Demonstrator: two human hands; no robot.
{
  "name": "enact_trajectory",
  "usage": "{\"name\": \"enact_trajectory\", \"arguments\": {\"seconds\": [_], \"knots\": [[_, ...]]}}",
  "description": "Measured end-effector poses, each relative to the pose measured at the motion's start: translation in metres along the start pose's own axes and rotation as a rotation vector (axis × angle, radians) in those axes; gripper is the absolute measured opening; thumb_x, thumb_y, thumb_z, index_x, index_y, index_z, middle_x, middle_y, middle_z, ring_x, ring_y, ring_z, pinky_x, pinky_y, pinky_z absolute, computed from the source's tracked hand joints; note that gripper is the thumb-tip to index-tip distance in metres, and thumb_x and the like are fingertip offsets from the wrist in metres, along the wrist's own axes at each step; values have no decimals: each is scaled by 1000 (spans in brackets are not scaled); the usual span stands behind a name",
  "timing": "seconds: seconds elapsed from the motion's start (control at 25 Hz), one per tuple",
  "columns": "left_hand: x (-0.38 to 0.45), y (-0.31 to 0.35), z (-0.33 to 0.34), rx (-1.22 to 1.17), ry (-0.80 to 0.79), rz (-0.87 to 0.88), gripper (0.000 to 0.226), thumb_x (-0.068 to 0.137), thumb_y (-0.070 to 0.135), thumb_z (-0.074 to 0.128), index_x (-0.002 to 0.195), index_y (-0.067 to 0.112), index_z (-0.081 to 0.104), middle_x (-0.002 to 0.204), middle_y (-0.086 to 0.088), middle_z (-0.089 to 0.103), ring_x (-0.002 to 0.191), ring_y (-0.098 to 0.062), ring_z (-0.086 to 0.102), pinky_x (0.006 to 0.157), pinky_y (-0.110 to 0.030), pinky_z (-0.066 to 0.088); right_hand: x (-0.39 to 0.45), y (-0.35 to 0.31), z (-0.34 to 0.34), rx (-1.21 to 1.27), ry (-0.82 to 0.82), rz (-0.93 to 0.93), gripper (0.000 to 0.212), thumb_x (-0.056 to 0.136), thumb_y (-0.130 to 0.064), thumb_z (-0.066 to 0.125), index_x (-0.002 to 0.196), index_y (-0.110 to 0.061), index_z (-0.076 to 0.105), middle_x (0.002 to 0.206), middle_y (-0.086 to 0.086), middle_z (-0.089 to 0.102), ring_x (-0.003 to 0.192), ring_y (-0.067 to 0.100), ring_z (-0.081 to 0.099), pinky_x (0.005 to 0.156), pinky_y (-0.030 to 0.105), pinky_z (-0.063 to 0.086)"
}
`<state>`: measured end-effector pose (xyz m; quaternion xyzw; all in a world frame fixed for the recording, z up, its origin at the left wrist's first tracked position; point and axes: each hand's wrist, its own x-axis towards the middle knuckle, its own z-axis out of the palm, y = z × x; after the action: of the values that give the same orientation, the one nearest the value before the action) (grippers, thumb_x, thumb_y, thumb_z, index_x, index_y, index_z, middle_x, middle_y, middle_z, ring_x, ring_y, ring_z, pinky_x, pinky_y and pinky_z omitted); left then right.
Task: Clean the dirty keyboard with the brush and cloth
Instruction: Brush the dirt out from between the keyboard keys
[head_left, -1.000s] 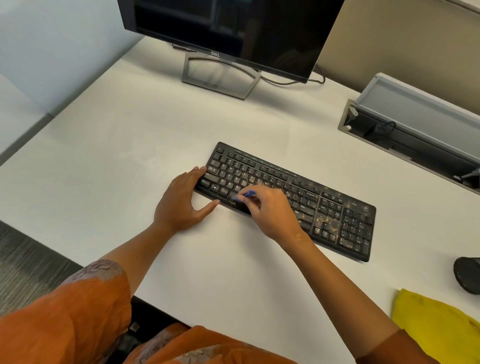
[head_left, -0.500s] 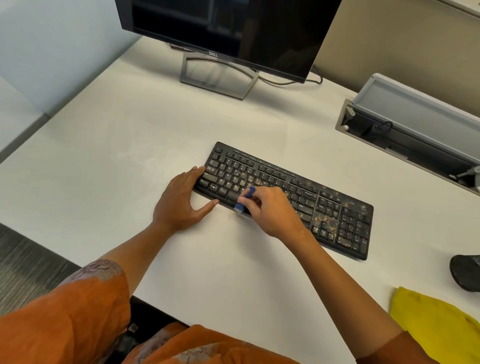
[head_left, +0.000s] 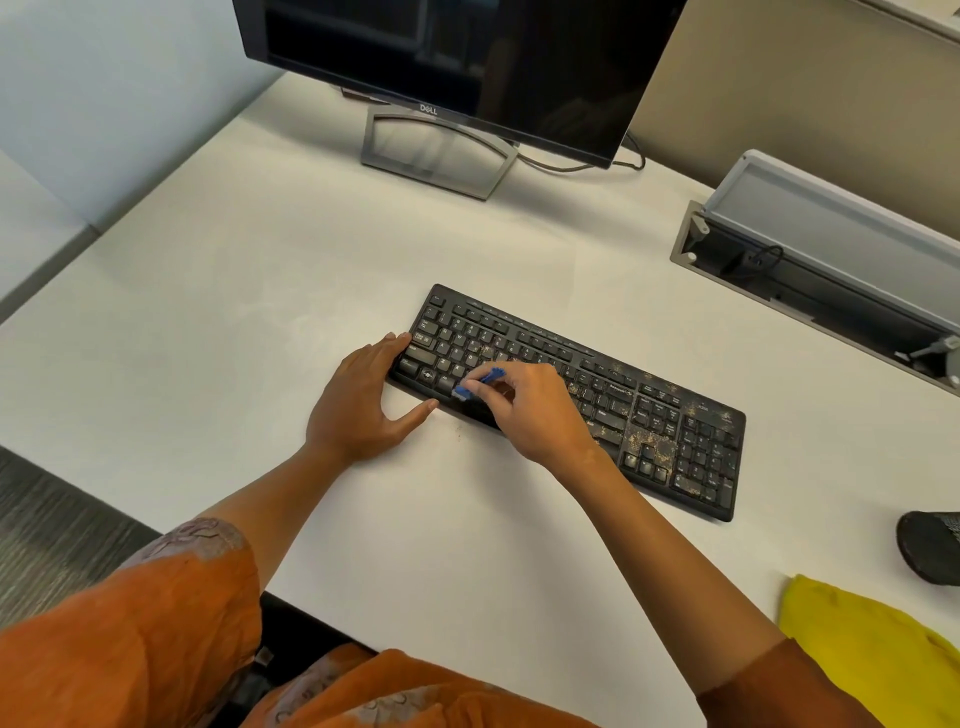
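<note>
White desk (head_left: 260, 322) with keyboard (head_left: 670, 431), monitor (head_left: 441, 150), yellow cloth (head_left: 872, 644), perhaps a mouse (head_left: 930, 551).

Black, crumb-speckled keyboard (head_left: 576, 395) lies diagonal mid-desk on white desk top (head_left: 260, 312). Left of keyboard: wide bare desk, open passage. Behind keyboard: bare strip, then grey monitor stand (head_left: 436, 150) under black monitor (head_left: 467, 57). Behind right: open grey cable trough (head_left: 815, 275) blocks. Near side of keyboard: left hand (head_left: 363, 405) at left end, right hand (head_left: 524, 410) over keys, forearms crossing desk. Right of keyboard, near edge: dark round object (head_left: 930, 551), yellow cloth (head_left: 872, 649).
</note>
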<state>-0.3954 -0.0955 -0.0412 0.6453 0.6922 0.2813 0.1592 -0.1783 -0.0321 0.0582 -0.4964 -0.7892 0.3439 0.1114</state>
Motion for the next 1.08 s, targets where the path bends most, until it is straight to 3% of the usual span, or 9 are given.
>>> {"name": "enact_trajectory", "arguments": {"seconds": [0.16,0.28,0.4,0.56,0.72,0.88,1.0,1.08], "knots": [[0,0,0,-3,0,5,83,84,66,60,150,18,44,147,-1,55,143,-20,44,118,-30,30,1,1,-1,-112,-13,60,20,100,-31,56,89,-25,72,68,-10,62,55,7,50,59,27,41],[1,0,0,0,-4,3,84,84,66,60,150,18,45,147,-1,56,143,-20,44,117,-28,29,0,-1,-1,-3,-6,23,19,98,-35,59,89,-29,74,60,-8,62,49,11,45,50,18,33],[0,0,0,-9,-7,0,83,84,66,60,150,18,44,148,0,55,144,-19,43,117,-27,28,-2,0,-8,-103,-112,60,22,99,-29,57,85,-24,73,57,-12,55,46,7,42,48,16,27],[0,1,0,-3,-6,0,83,84,66,60,151,18,44,149,0,55,144,-19,43,119,-31,29,5,14,-31,-47,-37,144,20,100,-31,57,88,-26,71,66,-10,62,50,7,47,51,21,35],[0,0,0,-8,0,6,83,84,66,60,151,18,44,148,0,55,144,-20,43,119,-33,32,15,15,-32,3,33,110,15,99,-32,59,95,-25,72,75,-4,70,62,13,59,61,26,46],[0,-1,0,-2,2,6,83,84,66,61,151,19,44,147,-1,56,143,-20,44,118,-29,30,27,4,-25,-100,-37,67,18,101,-31,56,96,-22,71,64,-12,58,49,5,46,51,15,32],[0,0,0,-4,0,4,83,85,66,61,151,19,43,148,0,55,143,-19,44,117,-29,30,37,-6,-19,-51,-61,31,18,99,-29,59,93,-20,73,61,-16,57,49,-3,51,50,10,34],[0,0,0,-5,0,5,83,85,66,61,151,19,43,148,-1,55,143,-19,45,117,-28,30,43,-9,-17,-5,-18,39,17,99,-30,59,94,-22,73,68,-11,65,53,3,53,54,12,35]]}}
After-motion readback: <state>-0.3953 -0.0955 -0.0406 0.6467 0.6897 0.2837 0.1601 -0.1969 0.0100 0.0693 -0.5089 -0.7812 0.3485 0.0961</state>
